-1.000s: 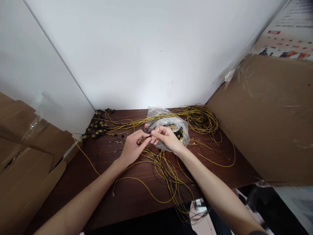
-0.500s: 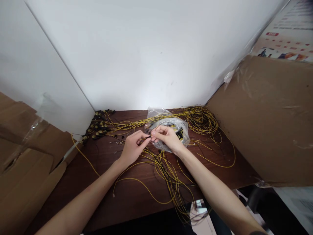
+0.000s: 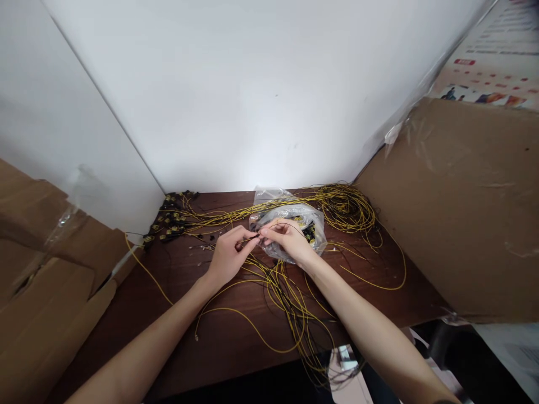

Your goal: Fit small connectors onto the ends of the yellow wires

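Note:
Over the middle of the dark table, my left hand (image 3: 231,251) pinches a small black piece (image 3: 255,236), perhaps a connector, between thumb and index finger. Close against it, my right hand (image 3: 287,237) is pinched on a thin dark wire (image 3: 291,222), which curves back over the knuckles. The fingertips almost meet, and the exact joint between piece and wire is too small to make out. Behind and beneath the right hand lies a clear plastic bag (image 3: 319,224) with black and yellow parts in it. Yellow and black wires (image 3: 290,297) run from under the hands toward the table's front edge.
Black parts with yellow marks (image 3: 168,221) are piled at the back left, wires leading from them to a coil (image 3: 347,207) at the back right. Cardboard (image 3: 471,207) walls the right side, more cardboard (image 3: 46,280) the left. A white panel (image 3: 261,95) closes off the back.
My hands stay nearly in place. The dark wire at my right hand now arcs rightward over the knuckles, where before it rose upward from the fingertips. The view has shifted slightly.

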Action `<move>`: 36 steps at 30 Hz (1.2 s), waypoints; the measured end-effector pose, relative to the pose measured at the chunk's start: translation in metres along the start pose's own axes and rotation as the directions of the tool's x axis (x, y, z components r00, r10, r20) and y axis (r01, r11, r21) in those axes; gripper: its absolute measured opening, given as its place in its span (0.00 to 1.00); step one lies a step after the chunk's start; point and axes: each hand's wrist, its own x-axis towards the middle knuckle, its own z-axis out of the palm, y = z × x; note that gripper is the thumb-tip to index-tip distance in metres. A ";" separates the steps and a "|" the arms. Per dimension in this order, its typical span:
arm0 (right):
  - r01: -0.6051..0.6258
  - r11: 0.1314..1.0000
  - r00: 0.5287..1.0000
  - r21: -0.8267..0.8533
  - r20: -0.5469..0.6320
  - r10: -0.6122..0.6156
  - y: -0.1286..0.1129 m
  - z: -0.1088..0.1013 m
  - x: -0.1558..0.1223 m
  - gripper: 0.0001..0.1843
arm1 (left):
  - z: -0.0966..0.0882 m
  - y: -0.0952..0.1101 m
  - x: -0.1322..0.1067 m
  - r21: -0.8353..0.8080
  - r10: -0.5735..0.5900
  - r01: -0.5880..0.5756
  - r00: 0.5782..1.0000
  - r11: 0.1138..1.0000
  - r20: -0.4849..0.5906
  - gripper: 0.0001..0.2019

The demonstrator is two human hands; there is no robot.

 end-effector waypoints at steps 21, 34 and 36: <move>0.013 0.843 0.955 0.537 -0.256 0.148 -0.017 -0.037 0.012 0.06 | 0.002 -0.011 -0.002 0.007 -0.106 0.106 0.994 0.994 0.034 0.10; 0.183 0.903 0.970 0.389 -0.221 -0.101 -0.009 -0.010 0.006 0.27 | 0.002 -0.016 -0.001 -0.024 -0.169 0.172 0.981 0.985 0.097 0.13; 0.192 0.944 0.969 0.268 -0.203 -0.139 -0.002 -0.003 0.005 0.32 | 0.001 -0.016 -0.001 -0.019 -0.169 0.172 0.981 0.985 0.095 0.13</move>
